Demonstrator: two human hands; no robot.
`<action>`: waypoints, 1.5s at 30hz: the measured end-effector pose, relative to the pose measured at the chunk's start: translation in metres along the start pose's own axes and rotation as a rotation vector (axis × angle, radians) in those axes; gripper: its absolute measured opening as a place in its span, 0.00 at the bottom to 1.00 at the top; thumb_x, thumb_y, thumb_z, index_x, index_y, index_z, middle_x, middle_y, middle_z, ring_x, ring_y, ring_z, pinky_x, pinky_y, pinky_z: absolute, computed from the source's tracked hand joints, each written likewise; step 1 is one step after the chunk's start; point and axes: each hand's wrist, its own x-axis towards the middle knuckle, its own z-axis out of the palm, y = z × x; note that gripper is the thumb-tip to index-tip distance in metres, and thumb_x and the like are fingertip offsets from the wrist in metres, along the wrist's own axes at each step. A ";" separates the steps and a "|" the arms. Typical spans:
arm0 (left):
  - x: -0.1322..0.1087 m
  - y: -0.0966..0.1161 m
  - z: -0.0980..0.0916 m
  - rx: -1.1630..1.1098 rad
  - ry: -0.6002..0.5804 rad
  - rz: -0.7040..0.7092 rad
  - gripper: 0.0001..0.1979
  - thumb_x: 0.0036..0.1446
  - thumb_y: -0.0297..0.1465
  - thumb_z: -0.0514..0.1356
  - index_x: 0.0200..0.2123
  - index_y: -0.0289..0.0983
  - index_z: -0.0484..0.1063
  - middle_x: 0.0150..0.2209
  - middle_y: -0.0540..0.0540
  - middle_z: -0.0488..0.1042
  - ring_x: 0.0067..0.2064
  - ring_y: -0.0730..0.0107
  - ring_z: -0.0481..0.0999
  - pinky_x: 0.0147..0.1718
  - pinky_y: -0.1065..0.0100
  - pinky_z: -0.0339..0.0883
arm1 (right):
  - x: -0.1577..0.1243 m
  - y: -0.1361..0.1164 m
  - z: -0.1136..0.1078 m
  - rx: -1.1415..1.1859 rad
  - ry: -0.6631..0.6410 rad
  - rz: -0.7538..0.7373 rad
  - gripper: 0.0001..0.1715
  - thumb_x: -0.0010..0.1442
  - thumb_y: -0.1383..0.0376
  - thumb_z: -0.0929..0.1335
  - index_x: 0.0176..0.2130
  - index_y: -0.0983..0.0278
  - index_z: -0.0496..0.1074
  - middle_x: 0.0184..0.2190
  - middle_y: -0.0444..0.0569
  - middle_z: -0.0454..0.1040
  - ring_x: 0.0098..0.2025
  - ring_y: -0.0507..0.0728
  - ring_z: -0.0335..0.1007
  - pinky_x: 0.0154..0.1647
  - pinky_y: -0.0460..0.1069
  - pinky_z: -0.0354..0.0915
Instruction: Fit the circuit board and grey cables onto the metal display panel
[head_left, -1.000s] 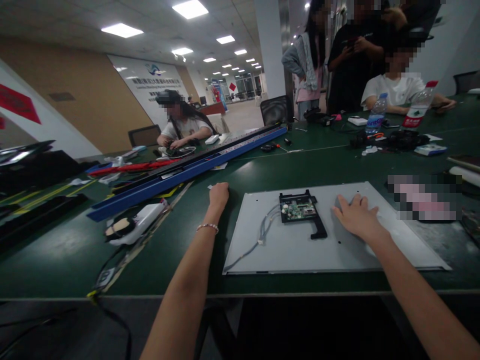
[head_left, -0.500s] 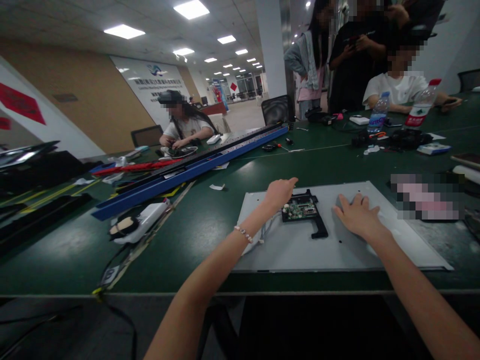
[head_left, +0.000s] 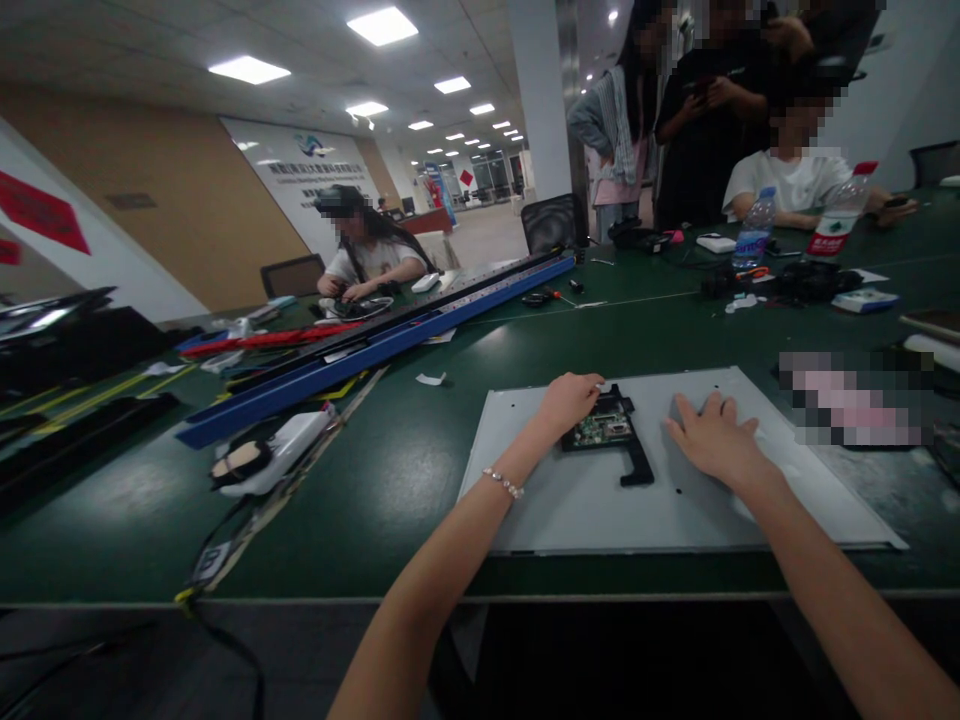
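Note:
A flat grey metal panel [head_left: 600, 505] lies on the green table in front of me. Near its far edge sits a black plastic bracket [head_left: 636, 462] with a green circuit board [head_left: 604, 430] in it. My left hand [head_left: 568, 401] rests at the left end of the bracket, fingers curled over its far corner; whether they grip it is hidden. A bead bracelet is on that wrist. My right hand [head_left: 712, 436] lies flat on the panel just right of the bracket, fingers stretched out, holding nothing.
A long blue rail [head_left: 375, 345] runs diagonally across the table at the left. A white device with cables [head_left: 274, 455] lies at left front. Bottles [head_left: 754, 228] and tools stand at the far right. Several people sit or stand across the table. A scrap of tape [head_left: 431, 379] lies beyond the panel.
My left hand has moved right from the bare table onto the panel and come down on the left end of the bracket. My right hand has stayed flat in place.

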 end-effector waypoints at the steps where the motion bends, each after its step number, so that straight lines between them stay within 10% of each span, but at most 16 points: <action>1: 0.000 0.000 0.000 -0.013 -0.003 0.011 0.16 0.63 0.28 0.54 0.50 0.40 0.76 0.44 0.46 0.81 0.45 0.65 0.79 0.47 0.67 0.70 | 0.000 0.000 0.000 -0.001 0.000 0.000 0.34 0.69 0.51 0.51 0.68 0.62 0.53 0.67 0.74 0.48 0.67 0.81 0.43 0.55 0.75 0.50; 29: -0.010 -0.015 -0.008 -0.381 0.176 0.046 0.14 0.59 0.22 0.54 0.44 0.35 0.77 0.42 0.46 0.81 0.44 0.71 0.79 0.48 0.72 0.69 | -0.001 -0.002 0.001 -0.011 0.006 -0.021 0.34 0.69 0.51 0.52 0.67 0.61 0.54 0.65 0.72 0.52 0.66 0.79 0.49 0.53 0.74 0.53; 37: -0.033 -0.084 -0.051 0.225 0.374 -0.581 0.18 0.60 0.26 0.53 0.52 0.37 0.73 0.60 0.38 0.68 0.61 0.54 0.66 0.58 0.52 0.59 | -0.003 -0.003 0.001 -0.016 0.015 -0.027 0.34 0.69 0.51 0.52 0.68 0.62 0.53 0.65 0.73 0.52 0.66 0.79 0.49 0.54 0.73 0.53; 45: -0.070 -0.153 -0.026 0.225 0.285 -0.981 0.19 0.60 0.25 0.50 0.50 0.37 0.75 0.65 0.32 0.59 0.66 0.42 0.56 0.56 0.37 0.54 | -0.002 -0.002 0.005 -0.003 0.020 -0.041 0.34 0.69 0.50 0.52 0.67 0.61 0.54 0.65 0.72 0.52 0.65 0.79 0.49 0.53 0.74 0.54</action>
